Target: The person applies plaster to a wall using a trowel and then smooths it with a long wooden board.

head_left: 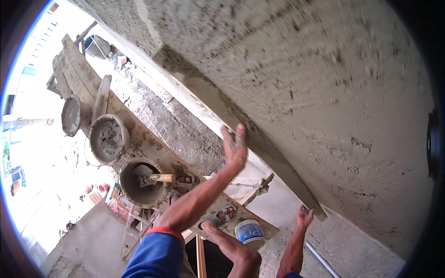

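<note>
A long grey screed board [278,169], coated in mortar, lies diagonally against the rough plastered wall [352,92]. My left hand [234,147], smeared with mortar, grips the board's lower edge near its middle. My right hand [304,215] holds the same edge near the board's lower right end, fingers curled against it.
My sandalled feet [218,217] stand on a narrow plank scaffold [139,129], sharing it with mortar buckets [109,139], a wooden-handled trowel [162,177], another board [101,97] and a white-and-blue pail [250,234]. Below are rubble ground [181,134], a ladder [132,234] and a pale pipe [322,259].
</note>
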`<state>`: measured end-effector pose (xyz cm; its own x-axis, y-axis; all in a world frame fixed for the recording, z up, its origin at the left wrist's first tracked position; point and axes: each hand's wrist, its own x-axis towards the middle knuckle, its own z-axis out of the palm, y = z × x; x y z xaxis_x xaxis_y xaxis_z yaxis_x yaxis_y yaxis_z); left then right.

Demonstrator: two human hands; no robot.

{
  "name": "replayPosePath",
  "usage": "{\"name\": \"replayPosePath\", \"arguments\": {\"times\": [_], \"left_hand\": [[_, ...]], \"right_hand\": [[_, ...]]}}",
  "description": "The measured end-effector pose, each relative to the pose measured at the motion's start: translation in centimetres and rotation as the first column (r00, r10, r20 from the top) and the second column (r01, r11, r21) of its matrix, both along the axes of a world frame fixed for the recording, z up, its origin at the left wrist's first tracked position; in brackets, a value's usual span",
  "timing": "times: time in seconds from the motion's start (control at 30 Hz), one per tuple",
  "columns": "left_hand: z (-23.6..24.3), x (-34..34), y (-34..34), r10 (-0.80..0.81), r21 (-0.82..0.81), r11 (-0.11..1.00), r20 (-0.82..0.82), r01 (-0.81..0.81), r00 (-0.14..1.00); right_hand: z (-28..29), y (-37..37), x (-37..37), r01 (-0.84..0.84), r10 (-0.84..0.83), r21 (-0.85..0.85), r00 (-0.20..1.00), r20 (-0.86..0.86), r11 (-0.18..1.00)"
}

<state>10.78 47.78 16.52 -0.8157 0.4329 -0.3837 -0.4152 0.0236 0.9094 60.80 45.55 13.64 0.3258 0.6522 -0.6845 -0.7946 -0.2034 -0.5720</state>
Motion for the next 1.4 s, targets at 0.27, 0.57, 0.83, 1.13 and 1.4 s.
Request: {"name": "replayPosePath", "arguments": {"times": [0.27, 0.57, 0.83, 1.13, 1.4], "left_hand": [[-2.7, -9.6, 0.6, 0.137, 0.127, 0.981, 0.08, -0.146, 0.987], [4.0, -5.2, 0.5, 0.104, -0.013, 0.994, -0.052, -0.105, 0.993], [11.1, 1.0, 0.2, 0.036, 0.076, 0.996, 0.049, -0.04, 0.998], [4.0, -15.1, 1.4, 0.157, 0.122, 0.976, 0.175, -0.18, 0.972], [19.9, -8.1, 0.7, 0.001, -0.081, 0.997, -0.022, -0.003, 1.0]], "right_hand": [[1.1, 0.7, -9.9, -0.108, 0.074, -0.07, 0.923, -0.378, 0.992], [7.6, 0.6, -6.0, 0.026, -0.043, -0.088, 0.98, -0.194, 0.996], [14.2, 0.0, 0.4, -0.087, 0.086, -0.025, 0.995, -0.042, 0.996], [13.6, 0.4, -16.8, -0.131, 0.115, -0.114, 0.984, -0.138, 0.985], [21.8, 0.7, -11.6, 0.021, -0.036, -0.111, 0.99, -0.136, 0.994]]}}
